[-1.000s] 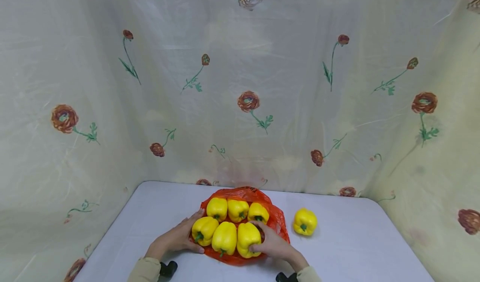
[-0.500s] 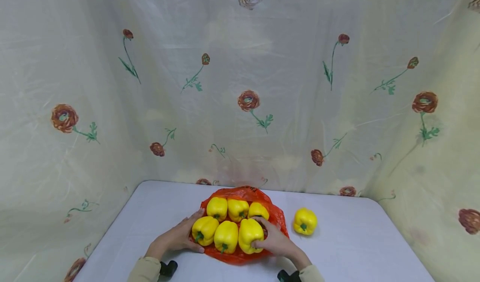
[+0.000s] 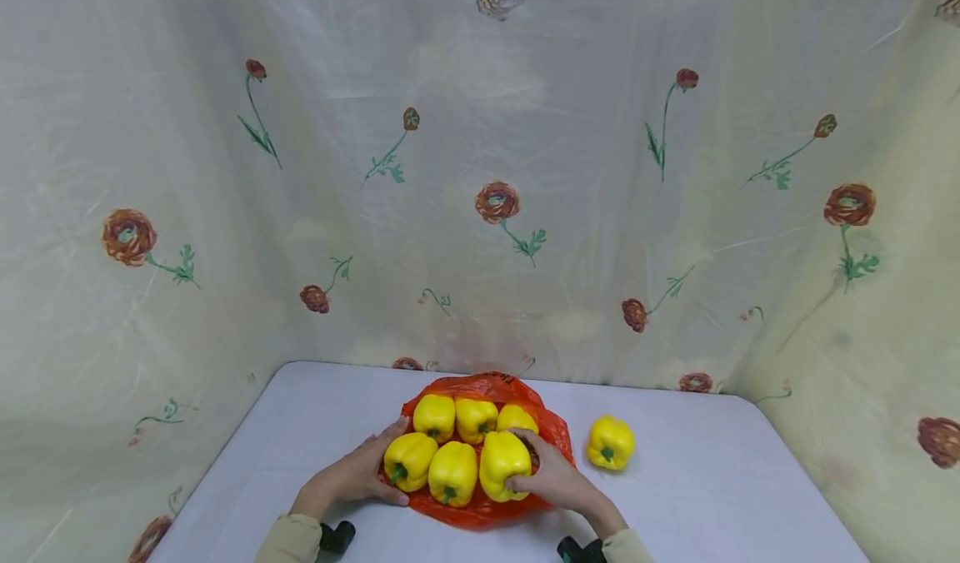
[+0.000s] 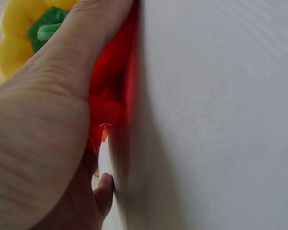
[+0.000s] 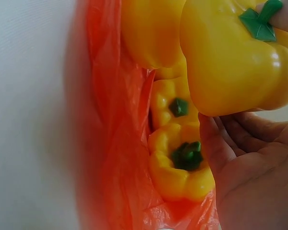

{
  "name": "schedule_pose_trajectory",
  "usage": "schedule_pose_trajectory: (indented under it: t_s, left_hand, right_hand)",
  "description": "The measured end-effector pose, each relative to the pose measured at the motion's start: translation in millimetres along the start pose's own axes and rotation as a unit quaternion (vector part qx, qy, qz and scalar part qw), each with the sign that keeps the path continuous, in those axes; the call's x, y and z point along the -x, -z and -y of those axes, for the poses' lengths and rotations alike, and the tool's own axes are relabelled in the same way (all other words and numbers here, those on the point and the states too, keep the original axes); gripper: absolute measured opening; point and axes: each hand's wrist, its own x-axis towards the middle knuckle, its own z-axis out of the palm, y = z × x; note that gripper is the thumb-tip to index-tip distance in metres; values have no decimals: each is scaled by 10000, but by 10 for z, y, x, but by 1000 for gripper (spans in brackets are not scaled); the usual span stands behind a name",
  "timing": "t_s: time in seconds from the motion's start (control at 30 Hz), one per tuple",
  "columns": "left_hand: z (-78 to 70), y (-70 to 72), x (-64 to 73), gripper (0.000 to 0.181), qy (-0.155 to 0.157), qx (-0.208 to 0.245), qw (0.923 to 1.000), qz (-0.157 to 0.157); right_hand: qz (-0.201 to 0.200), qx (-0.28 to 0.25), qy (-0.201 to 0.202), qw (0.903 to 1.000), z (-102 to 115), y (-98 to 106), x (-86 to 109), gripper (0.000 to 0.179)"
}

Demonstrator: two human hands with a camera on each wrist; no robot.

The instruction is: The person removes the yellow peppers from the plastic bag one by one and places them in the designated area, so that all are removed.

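My right hand (image 3: 551,473) grips a yellow bell pepper (image 3: 502,463) between thumb and fingers, at the front right of a red plastic bag (image 3: 551,430). In the right wrist view this bell pepper (image 5: 235,57) is raised above its neighbours, my thumb beside its green stem. On the left, my left hand (image 3: 363,471) holds the bag's side, thumb in front and fingers behind, around the front-left bell pepper (image 3: 409,460). The left wrist view shows red plastic (image 4: 108,72) under that thumb. Several yellow bell peppers sit in the spread bag, including the front middle one (image 3: 452,473).
One more yellow bell pepper (image 3: 611,443) stands alone on the white table (image 3: 697,480), right of the bag. A flowered curtain (image 3: 450,238) surrounds the table at the back and sides.
My right hand has shifted slightly up and right with its bell pepper. The front middle bell pepper has moved a little to the right. My left hand has stayed put.
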Motion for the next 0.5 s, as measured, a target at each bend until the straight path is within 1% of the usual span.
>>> schedule_pose_trajectory:
  t_s: [0.17, 0.23, 0.37, 0.5]
  left_hand:
    - [0, -3, 6, 122, 74, 6, 10000, -28]
    - [1, -3, 3, 122, 50, -9, 10000, -40]
    - [-1, -4, -5, 122, -14, -30, 10000, -54]
    - [-7, -2, -3, 123, 25, 29, 10000, -54]
  right_hand:
    - [-53, -5, -12, 10000, 7, 37, 12, 82]
    - [-71, 32, 20, 10000, 20, 57, 23, 82]
    - [-222, 144, 30, 9996, 57, 104, 52, 81]
    - [-436, 170, -40, 9989, 87, 153, 84, 80]
